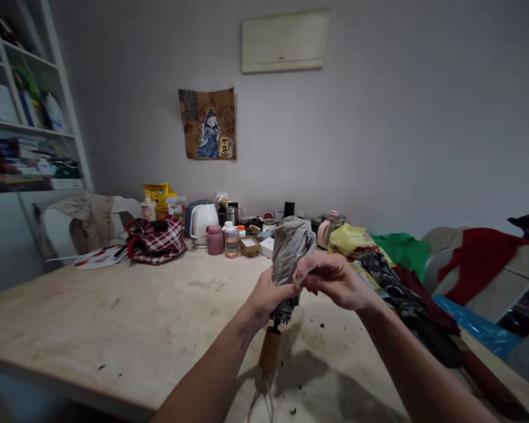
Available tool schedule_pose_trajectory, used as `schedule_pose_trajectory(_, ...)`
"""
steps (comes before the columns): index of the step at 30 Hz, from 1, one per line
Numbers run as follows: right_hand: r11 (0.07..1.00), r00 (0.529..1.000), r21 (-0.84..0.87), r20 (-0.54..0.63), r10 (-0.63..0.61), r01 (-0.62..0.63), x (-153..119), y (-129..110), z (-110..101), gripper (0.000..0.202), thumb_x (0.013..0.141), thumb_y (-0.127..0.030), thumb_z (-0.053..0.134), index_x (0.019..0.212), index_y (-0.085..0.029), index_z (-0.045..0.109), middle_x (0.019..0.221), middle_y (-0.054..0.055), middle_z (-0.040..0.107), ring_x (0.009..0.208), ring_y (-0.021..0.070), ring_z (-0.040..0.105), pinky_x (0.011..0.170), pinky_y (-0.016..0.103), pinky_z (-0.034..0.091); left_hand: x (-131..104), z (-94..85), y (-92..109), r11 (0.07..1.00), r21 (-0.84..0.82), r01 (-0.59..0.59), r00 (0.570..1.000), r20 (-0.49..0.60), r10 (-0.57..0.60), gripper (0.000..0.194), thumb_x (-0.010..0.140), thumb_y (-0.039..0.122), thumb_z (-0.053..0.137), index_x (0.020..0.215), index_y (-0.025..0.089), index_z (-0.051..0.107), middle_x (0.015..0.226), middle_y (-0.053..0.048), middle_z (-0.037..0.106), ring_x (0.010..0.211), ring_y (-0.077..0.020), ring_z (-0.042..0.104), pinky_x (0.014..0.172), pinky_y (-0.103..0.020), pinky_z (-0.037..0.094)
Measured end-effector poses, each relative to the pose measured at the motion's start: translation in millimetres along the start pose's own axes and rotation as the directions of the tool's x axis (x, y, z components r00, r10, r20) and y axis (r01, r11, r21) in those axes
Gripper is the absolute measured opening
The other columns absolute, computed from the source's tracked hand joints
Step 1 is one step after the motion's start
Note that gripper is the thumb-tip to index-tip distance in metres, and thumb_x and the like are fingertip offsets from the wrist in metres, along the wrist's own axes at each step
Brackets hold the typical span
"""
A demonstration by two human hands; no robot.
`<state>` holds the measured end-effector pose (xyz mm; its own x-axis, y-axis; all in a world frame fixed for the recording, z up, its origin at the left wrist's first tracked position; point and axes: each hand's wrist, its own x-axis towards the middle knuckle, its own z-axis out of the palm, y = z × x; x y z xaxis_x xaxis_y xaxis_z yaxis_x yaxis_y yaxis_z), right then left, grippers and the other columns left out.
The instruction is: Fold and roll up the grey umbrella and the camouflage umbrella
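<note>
A folded grey umbrella [290,247] stands tilted over the table, its wooden handle [270,351] pointing down toward me and a cord loop [261,399] hanging from the end. My left hand [268,294] is wrapped round the lower part of the grey canopy, just above the rib tips. On the right side of the canopy, my right hand [332,277] pinches a small edge or strap of the fabric between thumb and fingers. What exactly lies in that pinch is partly hidden by the fingers.
On the wooden table [158,317] stand a white kettle [204,222], a pink jar [214,241] and a clear bottle [231,242] at the back. A red plaid bag [161,242] lies left. Folded dark umbrellas [405,299] and a yellow bag [350,238] line the right edge.
</note>
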<state>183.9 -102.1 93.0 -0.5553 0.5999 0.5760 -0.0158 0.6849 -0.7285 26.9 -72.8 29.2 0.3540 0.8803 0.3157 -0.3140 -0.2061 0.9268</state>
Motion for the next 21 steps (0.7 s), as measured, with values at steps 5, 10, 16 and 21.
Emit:
schedule_pose_trajectory(5, 0.993, 0.994, 0.063, 0.049, 0.101, -0.104, 11.7, 19.7, 8.8, 0.027, 0.085, -0.039, 0.068, 0.080, -0.013, 0.063, 0.071, 0.005, 0.065, 0.059, 0.0103, 0.058, 0.055, 0.021, 0.050, 0.7, -9.2, -0.5, 0.984, 0.148, -0.101, 0.994, 0.054, 0.094, 0.046, 0.059, 0.022, 0.081, 0.101, 0.014, 0.064, 0.087, -0.004, 0.065, 0.080, -0.0168, 0.058, 0.071, -0.025, 0.047)
schedule_pose_trajectory(10, 0.991, 0.998, 0.129, -0.053, 0.043, -0.036, 5.7, 28.2, -13.2, 0.019, 0.085, -0.034, 0.069, 0.082, -0.015, 0.064, 0.070, 0.003, 0.062, 0.049, 0.0077, 0.052, 0.040, 0.016, 0.044, -4.6, -12.6, 8.1, 0.946, -0.265, 0.187, 0.948, 0.302, -0.103, 0.056, 0.065, 0.032, 0.080, 0.114, 0.014, 0.060, 0.089, -0.006, 0.066, 0.071, -0.0117, 0.059, 0.063, -0.020, 0.048)
schedule_pose_trajectory(16, 0.989, 1.000, 0.144, -0.011, -0.027, 0.028, -1.3, 14.4, -16.4, 0.018, 0.087, -0.035, 0.067, 0.083, -0.018, 0.066, 0.072, 0.003, 0.060, 0.054, 0.0099, 0.054, 0.044, 0.020, 0.046, -7.8, -1.1, 3.4, 0.900, -0.374, 0.225, 0.957, 0.260, -0.132, 0.089, 0.056, 0.030, 0.084, 0.133, 0.027, 0.039, 0.093, -0.004, 0.068, 0.068, -0.0171, 0.065, 0.060, -0.028, 0.052)
schedule_pose_trajectory(21, 0.981, 0.996, -0.173, 0.050, -0.077, 0.085, 2.0, 14.2, -15.3, 0.017, 0.090, -0.029, 0.061, 0.081, -0.016, 0.066, 0.079, 0.006, 0.061, 0.066, 0.0117, 0.054, 0.058, 0.023, 0.046, -3.3, -3.0, 3.4, 0.986, -0.164, 0.030, 0.999, -0.026, -0.035, 0.097, 0.054, 0.016, 0.082, 0.139, 0.023, 0.036, 0.090, -0.002, 0.069, 0.071, -0.0145, 0.064, 0.065, -0.023, 0.049)
